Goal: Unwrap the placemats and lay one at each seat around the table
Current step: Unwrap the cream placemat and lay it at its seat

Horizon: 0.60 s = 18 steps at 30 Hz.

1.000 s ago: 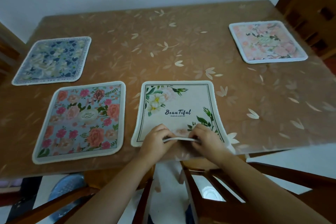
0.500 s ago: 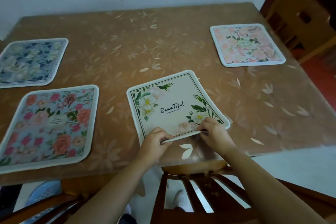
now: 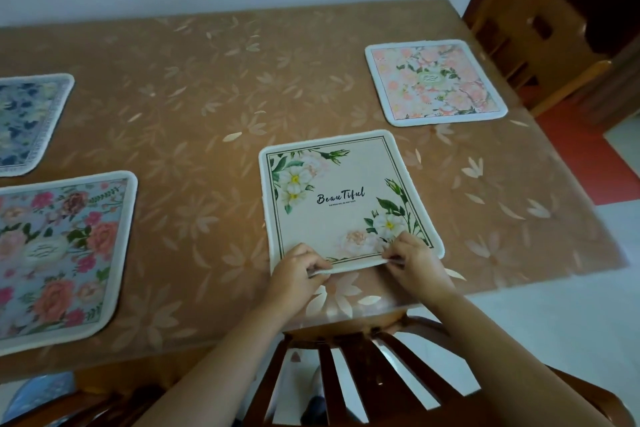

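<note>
Room: pale plain wall behind a brown table [image 3: 194, 114] whose glossy covering carries a faded leaf-and-petal print.
Far-left mat: blue floral placemat [image 3: 24, 121] with rounded corners and a white rim, cut off by the picture's edge.
Near-left mat: rose-patterned placemat [image 3: 59, 256], grey-blue ground, pink and coral blooms, thick white border, lying flat near the table's front edge.
Left hand [image 3: 298, 274]: fingers pinched shut on the near edge of the cream placemat, lifting that edge slightly off the table.
Centre mat: cream placemat [image 3: 343, 198], a rounded rectangle with a white rim, a thin dark double line inside it, white flowers with green leaves at two opposite corners and the word "BeauTiful" in dark script; it sits toward the front of the table, turned a little out of square with it.
Right hand [image 3: 415, 260]: thumb and fingers closed on the same near edge, beside the lower-right flowers.
Near chair: dark wooden chair back [image 3: 363, 371] with slanted slats, directly below the hands.
Far-right mat: pink placemat [image 3: 434, 83], pastel blossoms, flat near the table's right edge.
Right chair: light wooden chair [image 3: 540, 38] beside that edge.
</note>
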Each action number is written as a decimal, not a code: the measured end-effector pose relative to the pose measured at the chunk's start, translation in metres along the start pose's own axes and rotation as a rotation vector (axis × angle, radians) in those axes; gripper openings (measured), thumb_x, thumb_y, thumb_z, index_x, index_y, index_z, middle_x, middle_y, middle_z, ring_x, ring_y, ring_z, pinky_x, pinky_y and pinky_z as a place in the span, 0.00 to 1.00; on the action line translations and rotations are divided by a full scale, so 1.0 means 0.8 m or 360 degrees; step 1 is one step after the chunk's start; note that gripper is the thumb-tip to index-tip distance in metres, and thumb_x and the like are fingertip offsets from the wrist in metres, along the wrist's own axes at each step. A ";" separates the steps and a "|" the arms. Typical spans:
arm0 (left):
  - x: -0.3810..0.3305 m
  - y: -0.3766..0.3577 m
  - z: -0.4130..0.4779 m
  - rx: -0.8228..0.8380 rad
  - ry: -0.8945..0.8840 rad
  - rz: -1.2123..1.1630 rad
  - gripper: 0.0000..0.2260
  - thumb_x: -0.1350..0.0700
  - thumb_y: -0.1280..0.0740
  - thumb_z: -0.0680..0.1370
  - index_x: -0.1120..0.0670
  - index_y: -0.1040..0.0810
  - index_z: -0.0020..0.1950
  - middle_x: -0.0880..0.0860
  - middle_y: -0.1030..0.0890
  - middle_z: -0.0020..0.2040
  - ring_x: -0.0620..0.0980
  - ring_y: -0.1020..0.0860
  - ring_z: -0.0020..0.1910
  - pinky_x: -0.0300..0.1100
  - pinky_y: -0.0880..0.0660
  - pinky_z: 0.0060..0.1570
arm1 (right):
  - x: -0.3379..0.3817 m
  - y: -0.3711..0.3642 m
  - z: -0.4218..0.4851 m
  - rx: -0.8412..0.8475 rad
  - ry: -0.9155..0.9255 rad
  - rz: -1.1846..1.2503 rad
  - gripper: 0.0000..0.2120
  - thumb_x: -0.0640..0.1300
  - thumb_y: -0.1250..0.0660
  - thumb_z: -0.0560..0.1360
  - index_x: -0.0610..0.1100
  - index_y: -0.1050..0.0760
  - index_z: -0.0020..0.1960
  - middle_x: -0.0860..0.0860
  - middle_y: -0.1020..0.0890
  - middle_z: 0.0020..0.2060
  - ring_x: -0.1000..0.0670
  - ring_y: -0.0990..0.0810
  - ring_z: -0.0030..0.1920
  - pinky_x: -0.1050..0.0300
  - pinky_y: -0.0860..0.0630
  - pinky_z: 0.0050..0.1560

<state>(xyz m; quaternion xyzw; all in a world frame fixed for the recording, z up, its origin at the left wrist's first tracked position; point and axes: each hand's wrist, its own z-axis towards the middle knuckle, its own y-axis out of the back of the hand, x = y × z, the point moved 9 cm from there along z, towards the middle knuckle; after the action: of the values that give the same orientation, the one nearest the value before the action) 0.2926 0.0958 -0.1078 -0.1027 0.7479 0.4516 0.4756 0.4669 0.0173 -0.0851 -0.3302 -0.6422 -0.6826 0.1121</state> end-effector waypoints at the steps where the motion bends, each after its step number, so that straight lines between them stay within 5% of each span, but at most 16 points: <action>1: 0.005 0.000 -0.003 -0.0003 0.0023 0.0023 0.06 0.62 0.28 0.70 0.52 0.19 0.42 0.43 0.27 0.41 0.39 0.27 0.42 0.25 0.32 0.41 | -0.001 -0.002 -0.001 0.0017 0.0015 -0.0018 0.05 0.29 0.30 0.65 0.36 0.22 0.40 0.41 0.22 0.40 0.42 0.23 0.44 0.50 0.24 0.44; 6: 0.012 0.004 -0.010 0.0000 -0.0015 0.0170 0.05 0.63 0.28 0.70 0.54 0.19 0.43 0.42 0.29 0.41 0.45 0.27 0.44 0.36 0.30 0.45 | -0.013 -0.001 -0.008 0.0052 0.0085 -0.0118 0.06 0.30 0.28 0.64 0.37 0.22 0.40 0.41 0.21 0.40 0.40 0.23 0.44 0.45 0.22 0.41; 18: 0.013 0.024 -0.037 -0.0267 -0.0103 0.0234 0.05 0.66 0.26 0.67 0.59 0.17 0.41 0.55 0.22 0.38 0.52 0.24 0.39 0.39 0.29 0.39 | -0.015 0.006 -0.026 -0.0039 0.0154 -0.0143 0.09 0.29 0.26 0.62 0.36 0.21 0.39 0.39 0.21 0.37 0.37 0.23 0.39 0.43 0.23 0.38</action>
<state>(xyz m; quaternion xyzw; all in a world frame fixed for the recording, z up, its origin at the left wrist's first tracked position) 0.2580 0.0869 -0.1010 -0.0722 0.6972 0.5494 0.4549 0.4725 -0.0060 -0.0873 -0.2691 -0.6417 -0.7099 0.1083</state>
